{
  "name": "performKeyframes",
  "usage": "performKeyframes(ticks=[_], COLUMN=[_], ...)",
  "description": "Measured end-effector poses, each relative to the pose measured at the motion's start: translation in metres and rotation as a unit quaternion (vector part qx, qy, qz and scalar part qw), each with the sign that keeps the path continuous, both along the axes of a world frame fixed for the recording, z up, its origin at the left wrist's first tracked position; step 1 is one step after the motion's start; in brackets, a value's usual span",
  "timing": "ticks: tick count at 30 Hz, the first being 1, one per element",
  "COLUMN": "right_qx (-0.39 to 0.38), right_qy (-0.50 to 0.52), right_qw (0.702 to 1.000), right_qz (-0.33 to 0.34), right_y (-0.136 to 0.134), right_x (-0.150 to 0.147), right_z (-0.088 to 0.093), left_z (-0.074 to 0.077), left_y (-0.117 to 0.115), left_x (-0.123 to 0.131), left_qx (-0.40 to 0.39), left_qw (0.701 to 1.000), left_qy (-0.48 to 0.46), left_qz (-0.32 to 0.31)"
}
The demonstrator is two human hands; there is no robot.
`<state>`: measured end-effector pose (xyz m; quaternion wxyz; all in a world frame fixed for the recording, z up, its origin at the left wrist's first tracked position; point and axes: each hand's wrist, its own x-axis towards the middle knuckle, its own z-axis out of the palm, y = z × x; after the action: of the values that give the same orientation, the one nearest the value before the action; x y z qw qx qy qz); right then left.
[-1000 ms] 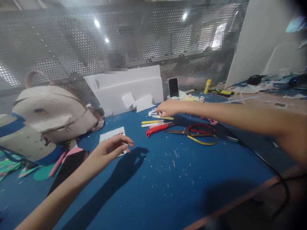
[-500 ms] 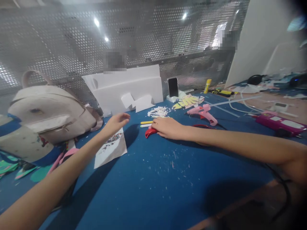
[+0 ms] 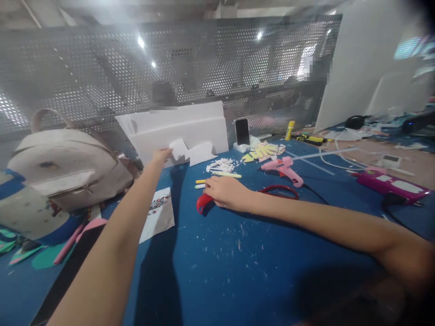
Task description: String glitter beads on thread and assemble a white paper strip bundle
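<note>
My left hand (image 3: 162, 156) reaches to the back of the table, its fingertips closed at the left edge of a small white piece of paper (image 3: 179, 149), which leans before larger white sheets (image 3: 207, 117). My right hand (image 3: 227, 192) is wrapped over a red curved thing (image 3: 204, 203) lying low on the table; my fingers hide its middle and I cannot make out its kind. Behind that hand lie a yellow pen (image 3: 200, 181), a light green pen (image 3: 231, 174) and a heap of white bits (image 3: 222, 165). A red loop (image 3: 280, 186) shows beyond my right wrist.
A pink glue gun (image 3: 283, 168) and yellow gloves (image 3: 263, 151) lie right of centre, near a propped phone (image 3: 242, 132). On the left stand a backpack (image 3: 78, 167) and a paper (image 3: 159, 222) with small coloured bits. A magenta tool (image 3: 390, 183) lies far right.
My left hand has moved forward from above the paper with the bits to the small white piece of paper. My right hand and the red curved thing have come slightly closer to me.
</note>
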<state>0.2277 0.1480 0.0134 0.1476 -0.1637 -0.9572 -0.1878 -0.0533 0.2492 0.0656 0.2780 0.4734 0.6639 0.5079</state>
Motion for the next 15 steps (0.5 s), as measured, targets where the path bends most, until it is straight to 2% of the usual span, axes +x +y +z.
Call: performKeyframes(ticks=[4, 7, 15], right_qx=[-0.004, -0.008, -0.012], right_qy=[0.007, 0.012, 0.022], right_qw=[1.0, 1.0, 1.0], right_qz=[0.015, 0.019, 0.017], right_y=[-0.006, -0.007, -0.008], right_x=[0.001, 0.002, 0.002], right_z=[0.006, 0.01, 0.018], left_z=[0.003, 0.008, 0.034], left_y=[0.016, 0.017, -0.006], left_x=[0.003, 0.003, -0.004], left_qx=[-0.006, 0.009, 0.098], left_qw=[0.999, 0.999, 0.99], left_qy=[0.017, 0.038, 0.104], left_qz=[0.034, 0.034, 0.013])
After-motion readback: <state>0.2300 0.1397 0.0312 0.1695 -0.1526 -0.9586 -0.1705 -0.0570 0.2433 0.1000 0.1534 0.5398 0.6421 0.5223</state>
